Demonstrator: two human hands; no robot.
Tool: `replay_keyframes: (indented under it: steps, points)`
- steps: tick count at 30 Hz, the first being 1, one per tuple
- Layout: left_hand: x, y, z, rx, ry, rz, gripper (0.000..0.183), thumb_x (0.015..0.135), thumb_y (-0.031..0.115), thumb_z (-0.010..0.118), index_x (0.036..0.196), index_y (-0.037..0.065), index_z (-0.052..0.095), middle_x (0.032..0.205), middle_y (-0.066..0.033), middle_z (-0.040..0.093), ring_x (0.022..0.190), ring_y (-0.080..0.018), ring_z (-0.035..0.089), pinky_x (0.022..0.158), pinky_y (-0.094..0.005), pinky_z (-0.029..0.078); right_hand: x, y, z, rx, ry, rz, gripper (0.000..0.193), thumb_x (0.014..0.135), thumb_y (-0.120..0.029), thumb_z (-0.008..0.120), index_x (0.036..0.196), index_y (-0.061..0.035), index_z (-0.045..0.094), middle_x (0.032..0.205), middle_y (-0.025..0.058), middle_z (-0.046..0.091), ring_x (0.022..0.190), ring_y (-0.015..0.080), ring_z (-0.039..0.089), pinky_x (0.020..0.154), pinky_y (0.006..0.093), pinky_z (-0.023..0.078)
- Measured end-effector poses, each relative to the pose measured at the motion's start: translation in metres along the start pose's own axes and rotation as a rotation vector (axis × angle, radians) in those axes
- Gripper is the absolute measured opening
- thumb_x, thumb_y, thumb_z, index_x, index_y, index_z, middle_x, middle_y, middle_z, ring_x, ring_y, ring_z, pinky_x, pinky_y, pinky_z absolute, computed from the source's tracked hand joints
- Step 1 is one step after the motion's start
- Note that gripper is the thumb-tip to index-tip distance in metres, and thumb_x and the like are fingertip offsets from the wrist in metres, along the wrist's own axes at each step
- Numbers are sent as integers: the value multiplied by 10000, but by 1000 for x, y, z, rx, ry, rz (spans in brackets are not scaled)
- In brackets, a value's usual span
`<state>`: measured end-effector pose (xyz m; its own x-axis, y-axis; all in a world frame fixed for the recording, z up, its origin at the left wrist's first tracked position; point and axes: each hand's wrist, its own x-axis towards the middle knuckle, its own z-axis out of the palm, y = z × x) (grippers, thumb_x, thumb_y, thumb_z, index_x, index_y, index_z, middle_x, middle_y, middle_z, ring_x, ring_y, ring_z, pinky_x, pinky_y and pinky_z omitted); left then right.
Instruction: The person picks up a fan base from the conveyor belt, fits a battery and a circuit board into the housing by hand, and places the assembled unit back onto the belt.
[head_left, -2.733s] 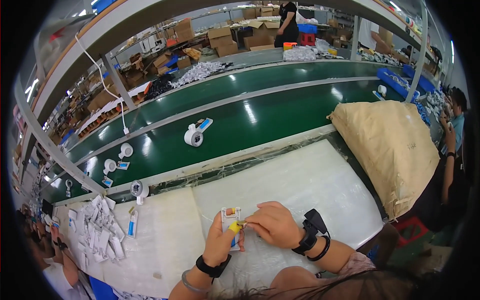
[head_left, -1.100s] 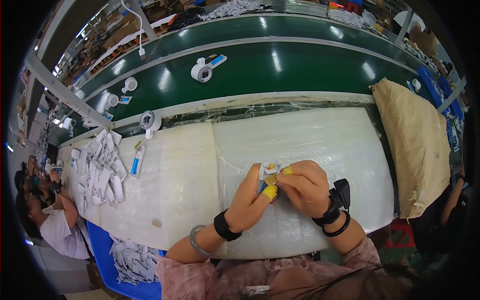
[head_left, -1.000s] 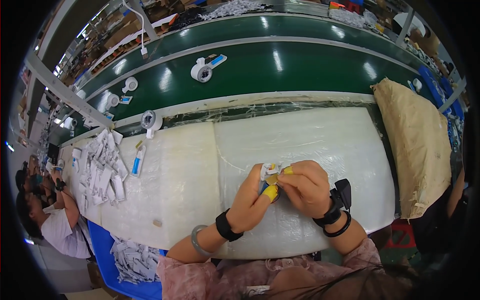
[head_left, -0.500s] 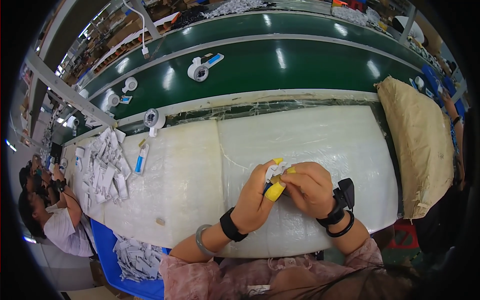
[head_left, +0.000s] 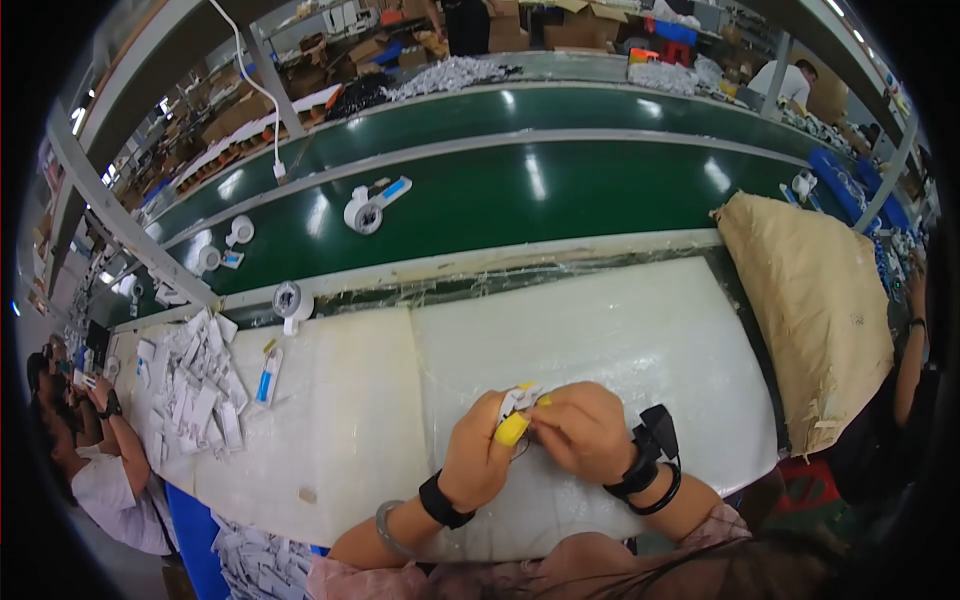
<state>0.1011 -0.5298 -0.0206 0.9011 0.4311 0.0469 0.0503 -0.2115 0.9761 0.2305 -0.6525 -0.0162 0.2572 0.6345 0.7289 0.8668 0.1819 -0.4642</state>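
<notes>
My left hand [head_left: 476,455] grips a small white plastic part [head_left: 519,400] between thumb and fingers, over the wrapped work surface. Yellow covers wrap some of my fingertips. Pressed up against the part's right side, my right hand [head_left: 583,432] has its thumb and fingers closed in a pinch. What lies between those right fingertips is hidden. Beyond my left hand, a white handheld fan with a round head [head_left: 292,302] rests at the table's back edge. In front of it lies a narrow white piece with a blue battery [head_left: 266,380].
White plastic pieces [head_left: 200,385] form a pile on the left. More fill a blue bin [head_left: 190,525] below. A green conveyor belt [head_left: 450,210] runs behind, carrying several white fan units. A brown paper-covered bundle [head_left: 810,320] stands right. Other people sit at far left and right.
My view has tilted upward, so the table and hands sit lower in the picture. Both hands stay together at the white part, with the right fingers slightly shifted.
</notes>
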Motion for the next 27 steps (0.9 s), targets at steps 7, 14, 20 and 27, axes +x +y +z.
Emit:
replay_keyframes:
  steps: [7,14,20,27]
  points:
    - [8,3,0,-417,0,-216,292,1014,221,414,1216,37,517,810,-55,579,595,-114,541,529,-252,490,1,3,0,-97,66,-29,270,724,-54,737,988,-59,682,944,93,629,833,292,613,720,392,486]
    - [70,3,-36,-577,46,-393,417,1004,420,422,1142,44,540,840,-92,629,653,-169,635,513,-325,559,-1,3,-4,-61,107,11,358,699,-24,728,1047,-81,673,1036,103,624,901,277,615,763,367,493]
    - [208,-21,-64,-554,144,-178,333,992,305,422,1042,6,560,811,-101,639,669,-200,645,558,-335,559,2,12,5,-16,44,14,281,709,-15,718,982,-74,680,1024,109,628,882,287,625,739,365,500]
    - [292,-75,-160,1060,699,271,579,779,179,700,1294,17,491,1232,-219,549,1125,-399,530,931,-467,454,2,12,2,-2,-28,90,222,732,-34,717,948,-76,685,993,126,634,850,294,633,714,363,510]
